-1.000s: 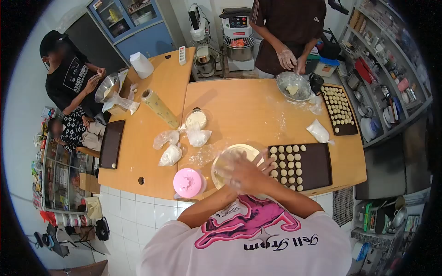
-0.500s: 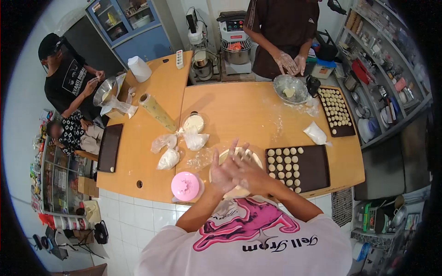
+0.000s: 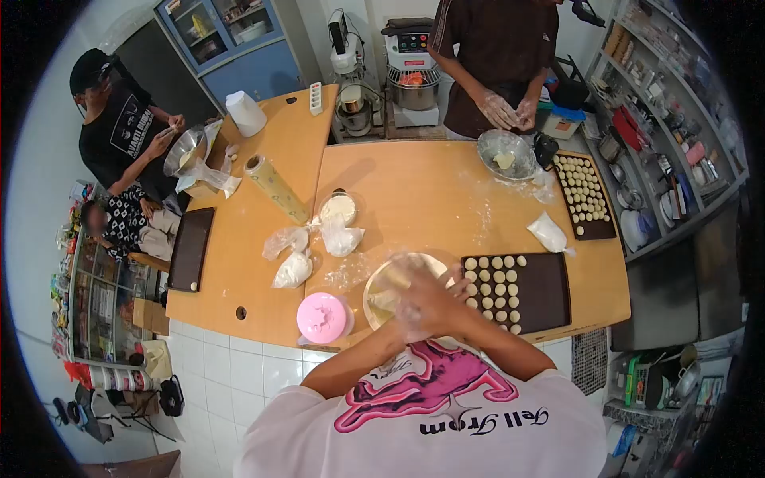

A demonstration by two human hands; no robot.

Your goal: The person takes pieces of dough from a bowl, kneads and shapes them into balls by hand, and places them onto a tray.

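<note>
Both my hands are together over a pale round bowl [image 3: 378,317] at the table's front edge, where some dough [image 3: 384,299] shows. My left hand [image 3: 403,279] is smeared by motion, its fingers blurred. Crossing over it, my right hand [image 3: 434,307] has fingers spread toward the dark tray. Whether anything lies between the palms is hidden. Several rows of small dough balls [image 3: 500,290] fill the left part of the dark tray [image 3: 544,295] on the right. A pink lidded container [image 3: 323,318] stands left of the bowl.
Flour bags [image 3: 292,269], a small white bowl [image 3: 339,209] and a film roll [image 3: 275,188] lie left of centre. Across the table a person [image 3: 496,68] works by a metal bowl [image 3: 508,155] and a full tray [image 3: 586,196]. Two people are at the left.
My hands have turned against each other over the bowl, from upright spread fingers to a crossed, blurred pose. The view has shifted slightly, and the co-worker's hands across the table have come together.
</note>
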